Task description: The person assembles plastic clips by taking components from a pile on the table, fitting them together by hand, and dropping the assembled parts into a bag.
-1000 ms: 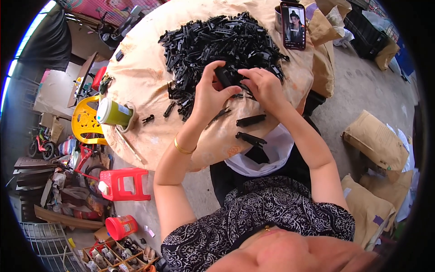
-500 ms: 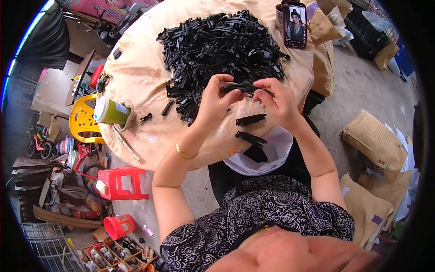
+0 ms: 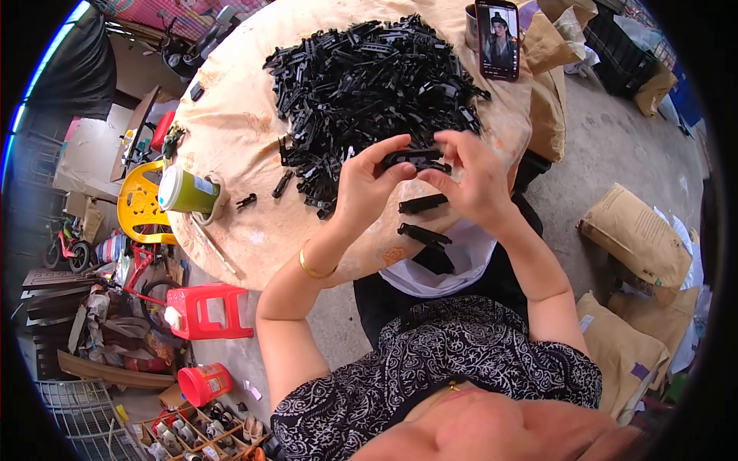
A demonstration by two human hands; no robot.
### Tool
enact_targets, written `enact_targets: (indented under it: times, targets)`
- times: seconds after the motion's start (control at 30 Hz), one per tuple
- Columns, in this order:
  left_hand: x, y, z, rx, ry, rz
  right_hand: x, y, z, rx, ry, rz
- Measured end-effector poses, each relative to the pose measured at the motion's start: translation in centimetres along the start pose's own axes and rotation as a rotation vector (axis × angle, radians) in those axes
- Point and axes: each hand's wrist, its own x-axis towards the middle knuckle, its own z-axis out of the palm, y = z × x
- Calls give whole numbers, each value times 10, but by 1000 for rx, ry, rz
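While both arms point(image 3: 319, 250) bend inward over the table point(image 3: 238, 138), the left hand point(image 3: 363, 188) pinches a black part point(image 3: 419, 157) between thumb and fingers, by the near edge of the dark pile point(image 3: 369, 84). The right hand point(image 3: 475, 183) curves at the part's right end, fingers parted; whether it grips, I cannot tell. At left, the label point(image 3: 205, 186) on the green cup point(image 3: 198, 201) is unreadable.

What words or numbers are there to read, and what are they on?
None clear enough to quote:
Phone: tiny screen writing, too small.
Green cup: pale label, too blurred.
Red bucket: label, too blurred.
Brown paper sack: faint print, too small.
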Motion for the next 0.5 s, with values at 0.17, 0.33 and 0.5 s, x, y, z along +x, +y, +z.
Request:
enact_targets:
  times: [0.17, 0.33, 0.5]
  targets:
    - [-1, -1, -1, 249, -88, 109, 1, 18, -1, 250, -137, -58]
    - [0, 0, 1, 492, -64, 298, -1, 16, 0, 172, -82, -126]
    - [-1, 1, -1, 418, -110, 308, -3, 18, 1, 180, -45, -181]
